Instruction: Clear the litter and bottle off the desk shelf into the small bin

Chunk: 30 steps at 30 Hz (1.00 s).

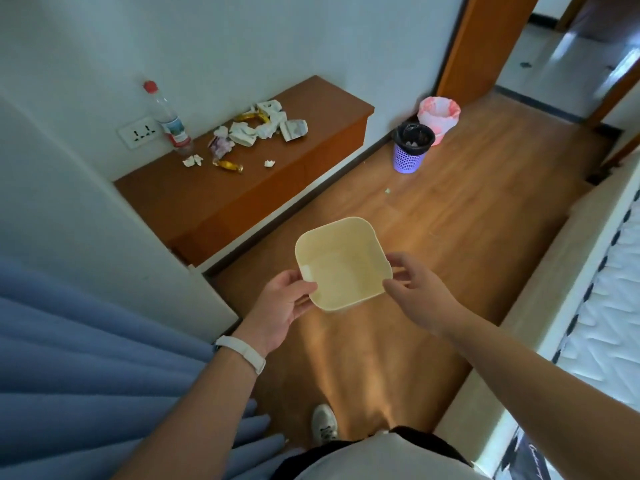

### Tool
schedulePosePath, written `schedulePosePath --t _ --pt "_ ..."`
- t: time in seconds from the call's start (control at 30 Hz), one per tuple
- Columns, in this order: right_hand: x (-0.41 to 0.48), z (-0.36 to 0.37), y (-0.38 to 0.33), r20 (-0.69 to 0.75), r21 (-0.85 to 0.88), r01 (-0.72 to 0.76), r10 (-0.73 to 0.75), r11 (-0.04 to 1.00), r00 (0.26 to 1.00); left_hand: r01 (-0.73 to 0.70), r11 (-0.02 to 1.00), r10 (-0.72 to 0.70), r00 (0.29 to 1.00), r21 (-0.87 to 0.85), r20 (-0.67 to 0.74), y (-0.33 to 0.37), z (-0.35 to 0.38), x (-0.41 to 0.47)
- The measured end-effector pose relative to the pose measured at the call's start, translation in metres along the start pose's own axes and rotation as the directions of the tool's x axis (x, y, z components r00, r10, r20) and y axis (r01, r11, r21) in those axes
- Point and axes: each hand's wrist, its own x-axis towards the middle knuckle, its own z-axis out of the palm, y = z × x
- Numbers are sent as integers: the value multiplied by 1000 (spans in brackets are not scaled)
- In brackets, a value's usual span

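A wooden desk shelf (207, 199) runs along the white wall, its far half strewn with crumpled litter (256, 128) and a clear, red-capped bottle (169, 123) standing upright against the wall. Well short of it, above the floor, a person holds the small bin (346, 261), cream and square, mouth up. The left hand (284, 306) grips its near-left corner, thumb (304, 287) clamped over the rim. The right hand (415, 289) has its fingers apart and loosely bent, tips just beside the right corner; contact cannot be told. A purple basket (410, 152) and a pink basket (438, 116) stand beyond the shelf's end
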Motion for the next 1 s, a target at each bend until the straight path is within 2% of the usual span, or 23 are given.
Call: schedulePosePath --t 0.23,0.37,0.47,0.63,0.83,1.0 --pt "36 -10 -7 -26 37 26 -25 999 999 16 1000 -16 1000 -11 -9 21 9 32" --pt "69 -24 1 7 45 20 -21 999 1000 7 999 -6 1000 53 -31 38 16 58" --pt "103 -38 4 32 47 44 -46 998 998 9 999 -7 998 37 -63 52 28 83" --pt "172 -84 13 44 79 33 -37 996 998 6 999 -2 994 34 -107 89 74 135" --pt "240 -149 19 52 207 54 -66 977 996 -35 998 42 992 53 -123 134 134 196" --pt "287 -181 10 108 183 95 -115 979 987 -54 998 51 989 -18 -138 152 151 222"
